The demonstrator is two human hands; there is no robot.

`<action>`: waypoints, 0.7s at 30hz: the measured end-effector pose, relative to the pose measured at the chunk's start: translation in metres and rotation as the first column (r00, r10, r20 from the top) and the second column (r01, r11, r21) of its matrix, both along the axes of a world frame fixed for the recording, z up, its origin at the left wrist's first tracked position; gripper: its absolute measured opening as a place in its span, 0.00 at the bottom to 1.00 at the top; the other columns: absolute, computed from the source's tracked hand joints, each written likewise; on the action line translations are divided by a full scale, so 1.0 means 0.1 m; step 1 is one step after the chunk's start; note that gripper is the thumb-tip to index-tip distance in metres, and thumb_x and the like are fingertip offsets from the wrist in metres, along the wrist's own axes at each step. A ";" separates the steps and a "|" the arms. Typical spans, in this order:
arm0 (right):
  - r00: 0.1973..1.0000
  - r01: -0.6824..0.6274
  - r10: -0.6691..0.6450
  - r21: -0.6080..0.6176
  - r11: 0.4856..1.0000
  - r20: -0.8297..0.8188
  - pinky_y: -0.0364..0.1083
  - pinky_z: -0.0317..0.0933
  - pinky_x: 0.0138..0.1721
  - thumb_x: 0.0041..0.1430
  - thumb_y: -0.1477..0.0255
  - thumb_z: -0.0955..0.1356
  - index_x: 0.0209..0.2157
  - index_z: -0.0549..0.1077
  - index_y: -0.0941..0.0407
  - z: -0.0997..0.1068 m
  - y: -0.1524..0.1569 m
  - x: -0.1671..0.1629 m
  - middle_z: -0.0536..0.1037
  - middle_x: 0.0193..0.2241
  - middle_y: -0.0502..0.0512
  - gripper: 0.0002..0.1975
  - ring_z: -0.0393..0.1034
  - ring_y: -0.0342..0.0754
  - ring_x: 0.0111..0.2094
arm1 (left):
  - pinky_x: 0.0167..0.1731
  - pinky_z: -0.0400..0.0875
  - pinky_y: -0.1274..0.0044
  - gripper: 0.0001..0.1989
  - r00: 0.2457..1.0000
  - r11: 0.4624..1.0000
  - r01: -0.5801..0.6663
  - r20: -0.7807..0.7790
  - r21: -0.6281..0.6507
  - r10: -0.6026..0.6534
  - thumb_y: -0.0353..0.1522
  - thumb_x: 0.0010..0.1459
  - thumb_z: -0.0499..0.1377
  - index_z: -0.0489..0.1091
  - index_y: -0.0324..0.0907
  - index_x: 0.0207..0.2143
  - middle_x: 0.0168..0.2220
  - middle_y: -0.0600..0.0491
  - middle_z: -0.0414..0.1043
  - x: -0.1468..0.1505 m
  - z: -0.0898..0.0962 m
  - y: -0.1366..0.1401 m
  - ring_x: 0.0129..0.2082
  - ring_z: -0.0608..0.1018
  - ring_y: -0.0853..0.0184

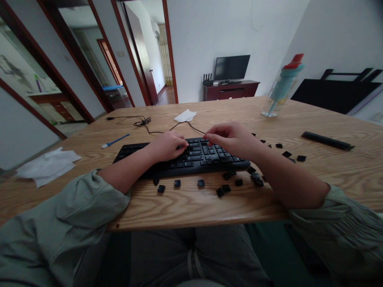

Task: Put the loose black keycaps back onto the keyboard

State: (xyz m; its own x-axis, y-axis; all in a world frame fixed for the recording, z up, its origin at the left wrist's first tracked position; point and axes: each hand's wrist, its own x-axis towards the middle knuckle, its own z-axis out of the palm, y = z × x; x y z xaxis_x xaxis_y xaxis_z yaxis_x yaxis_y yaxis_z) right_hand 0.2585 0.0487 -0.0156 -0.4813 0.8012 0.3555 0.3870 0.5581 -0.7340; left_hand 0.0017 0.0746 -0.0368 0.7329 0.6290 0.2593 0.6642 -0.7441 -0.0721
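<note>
A black keyboard (191,170) lies across the wooden table before me, some of its keycaps off and the spots beneath exposed. My left hand (170,146) rests over its middle, fingers curled and closed, the thumb and fingertips down at the keys; whatever they may grip is hidden. Above the keyboard's upper edge, my right hand (229,137) has thumb and forefinger pinched together; anything between them is too small to make out. Loose black keycaps (201,183) are scattered along the near side of the keyboard, and more keycaps (286,154) lie beyond my right forearm.
The keyboard's cable (143,121) coils behind it. A blue brush (115,141) and crumpled tissue (49,164) lie at left, another tissue (185,115) at the back. To the right are a water bottle (281,89) and a long black bar (327,140).
</note>
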 end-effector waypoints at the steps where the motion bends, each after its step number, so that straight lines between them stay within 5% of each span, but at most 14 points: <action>1: 1.000 -0.009 0.009 0.008 1.000 -0.001 0.44 0.55 0.28 0.59 0.59 0.67 0.31 0.79 0.59 0.00 0.00 0.00 0.77 0.27 0.54 0.17 0.63 0.43 0.27 | 0.45 0.70 0.70 0.13 1.000 1.000 0.000 -0.029 0.025 0.001 0.32 0.63 0.55 0.80 0.43 0.41 0.40 0.49 0.79 0.00 0.00 -0.02 0.41 0.77 0.62; 7: 1.000 0.017 -0.018 0.057 0.998 0.008 0.45 0.55 0.28 0.59 0.58 0.68 0.31 0.79 0.58 -0.05 0.05 0.02 0.77 0.27 0.55 0.17 0.64 0.44 0.27 | 0.46 0.66 0.67 0.18 0.986 0.990 -0.062 -0.144 0.124 0.080 0.25 0.60 0.54 0.79 0.46 0.47 0.44 0.50 0.79 -0.01 -0.02 -0.13 0.44 0.74 0.60; 13: 0.994 0.112 -0.110 0.104 0.988 -0.021 0.45 0.56 0.29 0.60 0.59 0.67 0.30 0.79 0.57 -0.10 0.13 0.05 0.78 0.27 0.55 0.17 0.66 0.45 0.28 | 0.52 0.63 0.61 0.21 0.985 0.988 -0.138 -0.094 0.064 0.144 0.22 0.59 0.54 0.78 0.45 0.49 0.46 0.49 0.79 0.02 -0.04 -0.19 0.53 0.72 0.56; 21: 0.993 0.120 -0.119 0.116 0.986 -0.022 0.46 0.58 0.30 0.59 0.61 0.68 0.30 0.79 0.56 -0.15 0.14 0.01 0.78 0.27 0.55 0.14 0.68 0.46 0.29 | 0.50 0.65 0.62 0.21 0.980 0.983 -0.177 -0.081 0.050 0.180 0.23 0.57 0.55 0.79 0.46 0.49 0.44 0.47 0.79 0.03 -0.02 -0.24 0.51 0.73 0.55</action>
State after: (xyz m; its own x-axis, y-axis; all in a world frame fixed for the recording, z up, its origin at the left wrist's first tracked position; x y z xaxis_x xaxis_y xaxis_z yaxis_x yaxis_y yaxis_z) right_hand 0.2596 0.0627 -0.0303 -0.3788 0.8052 0.4563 0.4458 0.5908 -0.6725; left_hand 0.0045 0.0511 -0.0385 0.6301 0.7416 0.2303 0.7762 -0.6092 -0.1623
